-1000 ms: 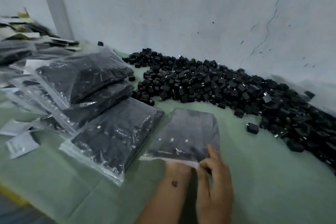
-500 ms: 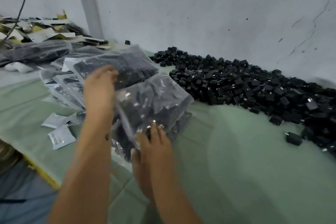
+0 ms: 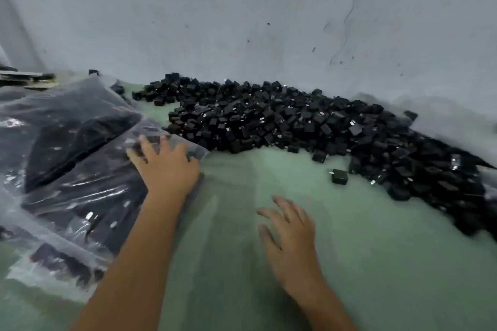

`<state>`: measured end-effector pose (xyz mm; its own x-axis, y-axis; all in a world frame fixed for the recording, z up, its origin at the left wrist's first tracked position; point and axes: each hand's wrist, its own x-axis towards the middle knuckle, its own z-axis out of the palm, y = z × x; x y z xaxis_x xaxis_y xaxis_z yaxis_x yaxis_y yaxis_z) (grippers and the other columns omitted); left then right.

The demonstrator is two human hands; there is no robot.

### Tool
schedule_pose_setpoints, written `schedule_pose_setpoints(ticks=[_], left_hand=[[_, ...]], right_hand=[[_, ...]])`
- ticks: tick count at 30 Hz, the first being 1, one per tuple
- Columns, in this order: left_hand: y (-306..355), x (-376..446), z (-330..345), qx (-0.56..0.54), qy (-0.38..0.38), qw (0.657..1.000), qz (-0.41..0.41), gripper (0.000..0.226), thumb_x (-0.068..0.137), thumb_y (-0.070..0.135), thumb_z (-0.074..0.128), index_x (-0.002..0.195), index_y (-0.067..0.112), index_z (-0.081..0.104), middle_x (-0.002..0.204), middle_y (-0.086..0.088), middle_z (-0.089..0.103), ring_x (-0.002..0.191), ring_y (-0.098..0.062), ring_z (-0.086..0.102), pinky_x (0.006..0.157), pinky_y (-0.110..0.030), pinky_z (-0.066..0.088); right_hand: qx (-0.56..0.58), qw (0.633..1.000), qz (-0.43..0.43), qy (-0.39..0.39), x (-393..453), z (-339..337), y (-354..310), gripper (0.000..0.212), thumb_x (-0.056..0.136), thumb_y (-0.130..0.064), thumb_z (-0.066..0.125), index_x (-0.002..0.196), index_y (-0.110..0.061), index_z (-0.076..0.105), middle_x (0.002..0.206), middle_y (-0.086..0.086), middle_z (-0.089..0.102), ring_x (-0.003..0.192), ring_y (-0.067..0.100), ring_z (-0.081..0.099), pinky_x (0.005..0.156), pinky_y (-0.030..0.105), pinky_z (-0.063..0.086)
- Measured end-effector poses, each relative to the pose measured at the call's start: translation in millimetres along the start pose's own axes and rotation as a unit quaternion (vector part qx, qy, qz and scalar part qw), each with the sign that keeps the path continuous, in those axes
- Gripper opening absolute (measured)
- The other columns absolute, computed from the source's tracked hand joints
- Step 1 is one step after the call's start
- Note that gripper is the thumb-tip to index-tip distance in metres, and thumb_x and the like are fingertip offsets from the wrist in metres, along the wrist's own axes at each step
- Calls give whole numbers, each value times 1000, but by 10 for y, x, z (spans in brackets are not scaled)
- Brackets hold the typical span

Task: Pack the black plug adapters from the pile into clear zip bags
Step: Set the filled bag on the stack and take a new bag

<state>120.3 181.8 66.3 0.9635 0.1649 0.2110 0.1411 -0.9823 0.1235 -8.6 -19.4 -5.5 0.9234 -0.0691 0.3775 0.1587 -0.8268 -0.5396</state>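
A long pile of black plug adapters (image 3: 309, 123) lies along the wall from the middle to the right edge. One loose adapter (image 3: 339, 176) sits apart in front of it. At the left lies a stack of clear zip bags filled with adapters (image 3: 72, 158). My left hand (image 3: 166, 164) rests flat, fingers spread, on the right end of the top filled bag (image 3: 102, 191). My right hand (image 3: 291, 234) hovers over the green cloth with fingers spread and holds nothing.
A green cloth (image 3: 376, 263) covers the table. A grey wall (image 3: 242, 21) stands right behind the pile. Flat dark items (image 3: 27, 78) lie at the far left by the wall.
The filled bag went from both hands onto the stack at the left. My right hand let go and moved right over the cloth. The view swung back to the right.
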Motion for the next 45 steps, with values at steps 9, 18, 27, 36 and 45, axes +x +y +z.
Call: schedule_pose_setpoints(ticks=[9,18,27,36,45], left_hand=[[2013,-1111,558,-232,-89,915,317,36,97,36,46,132,37,55,162,-2,19,151,-21,-8,120,-43,-4],[2431,-1494,929,-254,-123,892,355,32,97,35,45,127,41,50,155,8,33,147,-9,16,118,-33,4],[2420,-1485,962,-306,-108,879,349,25,95,29,52,117,36,61,150,7,42,144,-9,25,117,-32,8],[2357,-1516,802,-635,-244,709,184,26,86,51,59,109,40,66,119,18,66,118,4,53,108,-29,39],[1734,-1143,721,-839,-300,450,-55,26,99,8,47,118,16,62,91,-6,74,77,-17,71,64,-29,59]], right_hand=[[-174,851,353,348,-288,-1563,1665,41,74,-2,68,112,-16,71,148,24,33,132,45,32,107,53,24],[-198,786,522,266,-447,-1689,2124,36,85,-24,53,119,-23,62,128,11,54,119,32,42,99,39,22],[-226,738,536,341,-546,-1728,2142,46,82,-4,51,128,-11,49,117,13,61,115,29,47,98,41,21],[-265,856,188,401,-216,-1361,1398,28,82,-20,46,96,-15,69,81,3,62,77,26,58,77,36,30],[-73,983,0,166,-139,-518,636,12,81,-27,51,79,-21,61,67,-4,59,61,16,52,55,28,46]])
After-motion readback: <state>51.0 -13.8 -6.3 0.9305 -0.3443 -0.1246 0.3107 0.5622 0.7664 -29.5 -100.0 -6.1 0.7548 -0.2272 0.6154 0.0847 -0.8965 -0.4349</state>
